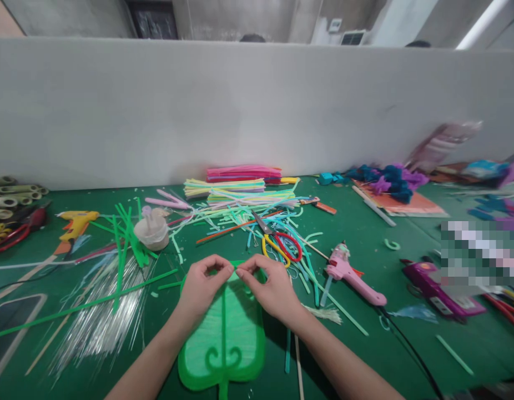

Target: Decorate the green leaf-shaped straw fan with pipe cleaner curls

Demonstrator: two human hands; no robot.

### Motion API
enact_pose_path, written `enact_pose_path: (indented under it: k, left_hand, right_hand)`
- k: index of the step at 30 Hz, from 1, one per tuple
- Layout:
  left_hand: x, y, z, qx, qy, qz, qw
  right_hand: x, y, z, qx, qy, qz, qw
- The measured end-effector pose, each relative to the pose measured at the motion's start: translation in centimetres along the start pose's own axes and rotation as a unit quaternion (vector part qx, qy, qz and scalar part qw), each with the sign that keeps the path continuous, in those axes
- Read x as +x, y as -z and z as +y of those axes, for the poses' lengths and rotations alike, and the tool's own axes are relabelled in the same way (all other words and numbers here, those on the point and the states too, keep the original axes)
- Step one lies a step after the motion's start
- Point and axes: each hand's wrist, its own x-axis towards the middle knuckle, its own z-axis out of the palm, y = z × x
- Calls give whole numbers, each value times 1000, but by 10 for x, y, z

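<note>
A green leaf-shaped fan (226, 339) with a curled green scroll near its base lies flat on the green table (365, 333) in front of me. My left hand (201, 286) and my right hand (269, 289) rest on its upper part. Both pinch thumb against forefinger at the fan's top edge, the fingertips almost meeting in the middle. Whatever thin piece sits between the fingertips is too small to make out. Scissors (277, 239) with one yellow and one red handle loop lie just beyond my right hand.
A pink glue gun (351, 272) lies to the right, a yellow glue gun (76, 222) at the far left. Colourful strips (240, 189) are piled at the back by a grey partition (257, 111). Clear thin strands (102, 316) and green strips spread to the left.
</note>
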Motion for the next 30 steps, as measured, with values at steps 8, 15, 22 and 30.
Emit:
enact_pose_path:
  k: [8, 15, 22, 30]
  left_hand:
    - [-1, 17, 3, 56, 4, -132, 990]
    - [-2, 17, 3, 91, 1, -152, 984]
    - [-2, 15, 8, 91, 10, -171, 981]
    - [0, 9, 2, 3, -5, -81, 997]
  right_hand:
    - [5, 20, 4, -100, 106, -89, 985]
    - [4, 21, 10, -169, 165, -106, 966]
    - [4, 19, 11, -164, 193, -107, 961]
    - [1, 14, 1, -103, 122, -47, 986]
